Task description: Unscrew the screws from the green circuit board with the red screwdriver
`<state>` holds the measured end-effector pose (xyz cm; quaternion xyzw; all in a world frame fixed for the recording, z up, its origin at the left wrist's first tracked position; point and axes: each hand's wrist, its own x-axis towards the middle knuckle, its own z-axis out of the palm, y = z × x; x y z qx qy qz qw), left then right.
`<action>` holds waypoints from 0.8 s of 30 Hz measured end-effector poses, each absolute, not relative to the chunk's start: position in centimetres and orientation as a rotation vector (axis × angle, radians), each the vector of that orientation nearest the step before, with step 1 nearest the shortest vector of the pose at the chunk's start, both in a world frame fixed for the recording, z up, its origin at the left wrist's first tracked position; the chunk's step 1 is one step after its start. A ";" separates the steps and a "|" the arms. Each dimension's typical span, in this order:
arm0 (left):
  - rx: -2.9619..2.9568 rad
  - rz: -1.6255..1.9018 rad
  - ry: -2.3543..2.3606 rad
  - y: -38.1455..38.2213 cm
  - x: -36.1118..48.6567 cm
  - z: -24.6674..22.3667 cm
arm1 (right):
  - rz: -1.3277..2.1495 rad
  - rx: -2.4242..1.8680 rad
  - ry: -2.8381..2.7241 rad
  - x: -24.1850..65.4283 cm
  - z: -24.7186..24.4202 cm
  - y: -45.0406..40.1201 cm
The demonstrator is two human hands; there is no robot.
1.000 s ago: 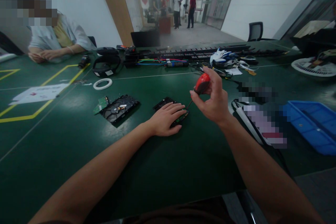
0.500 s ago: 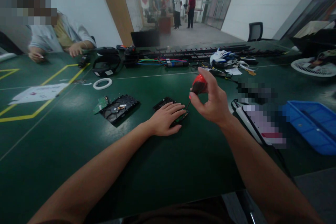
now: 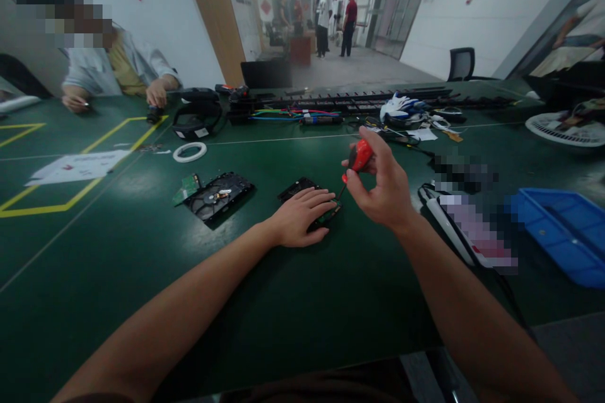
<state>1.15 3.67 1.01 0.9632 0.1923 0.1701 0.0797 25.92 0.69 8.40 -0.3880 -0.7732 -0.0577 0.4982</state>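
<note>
Unscrewing is looking underway, not finished: left hand [image 3: 301,219] is pressing flat on the hard drive [image 3: 309,196] mid-worktop [image 3: 142,252], right hand [image 3: 382,190] is gripping the red screwdriver [image 3: 359,160], tip at its board.

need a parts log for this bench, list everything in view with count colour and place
hard drive under hand: 1, black, centre of table
opened hard drive: 1, black, left of centre
circuit board: 1, green, at the opened drive's left edge
screwdriver: 1, red handle, tip down at the centre drive
tape roll: 1, white, behind the opened drive
paper sheet: 1, white, far left
bin: 1, blue, right edge
gloves: a heap, white and blue, far side
table: 1, dark green
left hand: flat on the centre drive
right hand: closed round the screwdriver
</note>
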 end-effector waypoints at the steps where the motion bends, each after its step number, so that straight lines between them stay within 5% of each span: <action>1: 2.878 0.511 0.575 3.6 1.2 1.0 | -0.116 -0.944 -1.865 26.0 8.3 0.8; 24: 2.872 0.522 0.586 3.6 1.2 1.0 | -0.204 -0.910 -1.796 26.3 7.8 1.5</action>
